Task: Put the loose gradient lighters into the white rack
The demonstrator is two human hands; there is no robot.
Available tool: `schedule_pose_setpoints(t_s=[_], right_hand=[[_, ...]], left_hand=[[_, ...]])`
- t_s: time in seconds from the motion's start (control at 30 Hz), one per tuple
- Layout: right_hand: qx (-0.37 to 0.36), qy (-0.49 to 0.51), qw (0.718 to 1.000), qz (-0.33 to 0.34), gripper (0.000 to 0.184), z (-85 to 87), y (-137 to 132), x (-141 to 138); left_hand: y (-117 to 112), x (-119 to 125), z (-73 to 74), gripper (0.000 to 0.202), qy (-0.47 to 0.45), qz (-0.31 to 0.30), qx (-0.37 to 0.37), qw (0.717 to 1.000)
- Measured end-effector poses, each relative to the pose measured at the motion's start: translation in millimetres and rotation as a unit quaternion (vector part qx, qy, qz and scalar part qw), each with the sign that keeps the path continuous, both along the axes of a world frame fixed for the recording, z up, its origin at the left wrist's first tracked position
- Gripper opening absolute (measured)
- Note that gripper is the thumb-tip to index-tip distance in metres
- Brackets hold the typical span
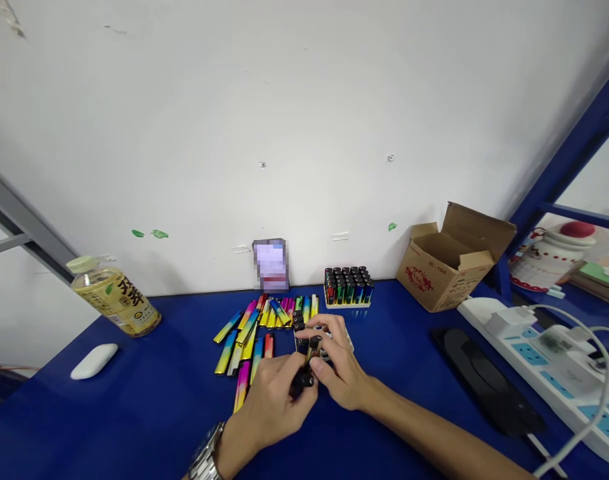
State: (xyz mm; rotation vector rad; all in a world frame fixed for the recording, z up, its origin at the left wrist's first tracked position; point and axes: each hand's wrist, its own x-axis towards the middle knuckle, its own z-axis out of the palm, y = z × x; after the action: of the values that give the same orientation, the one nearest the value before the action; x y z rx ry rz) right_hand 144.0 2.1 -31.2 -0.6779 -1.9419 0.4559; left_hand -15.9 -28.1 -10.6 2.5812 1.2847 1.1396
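Observation:
My left hand [274, 400], a metal watch on its wrist, and my right hand [340, 368] meet over the blue table [159, 407]. Both are closed on a lighter with a black top [304, 381], fingers pinched around it. A few more black-topped lighters [299, 327] lie under my right fingers. Just beyond and to the left lies a loose pile of several multicoloured lighter shells [257, 327]. A tray of upright lighters with black caps [348, 287] stands behind my hands by the wall.
A bottle of yellow tea [115, 297] lies at the back left, with a white oval case [94, 361] in front of it. An open cardboard box [451, 260], a black pad [484, 380] and a white power strip with cables [549, 360] occupy the right.

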Motion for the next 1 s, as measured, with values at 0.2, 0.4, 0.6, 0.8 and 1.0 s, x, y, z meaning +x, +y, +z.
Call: schedule_pose_setpoints(t_s=[0.2,0.4,0.6,0.8,1.0], right_hand=[[-0.096,0.218,0.971,-0.028,0.022,-4.5,7,-7],[-0.31,0.318,0.896,-0.033,0.033,-11.6,36,-2],[-0.413,0.293,0.862,0.038,0.049,-17.0,39,0],[-0.419,0.281,0.864,0.007,0.037,-10.6,35,0],[-0.415,0.281,0.865,0.0,0.035,-11.0,36,-1]], left_hand=[[0,-1,-1.1,0.018,-0.09,0.01,-0.086,0.992],[0,-7,0.0,0.039,-0.192,0.022,-0.246,0.95],[3,-5,-3.1,0.05,-0.265,0.032,-0.291,0.919],[5,-6,-6.2,0.049,-0.28,0.049,-0.301,0.91],[8,-6,-6.4,0.047,-0.319,0.071,-0.317,0.89]])
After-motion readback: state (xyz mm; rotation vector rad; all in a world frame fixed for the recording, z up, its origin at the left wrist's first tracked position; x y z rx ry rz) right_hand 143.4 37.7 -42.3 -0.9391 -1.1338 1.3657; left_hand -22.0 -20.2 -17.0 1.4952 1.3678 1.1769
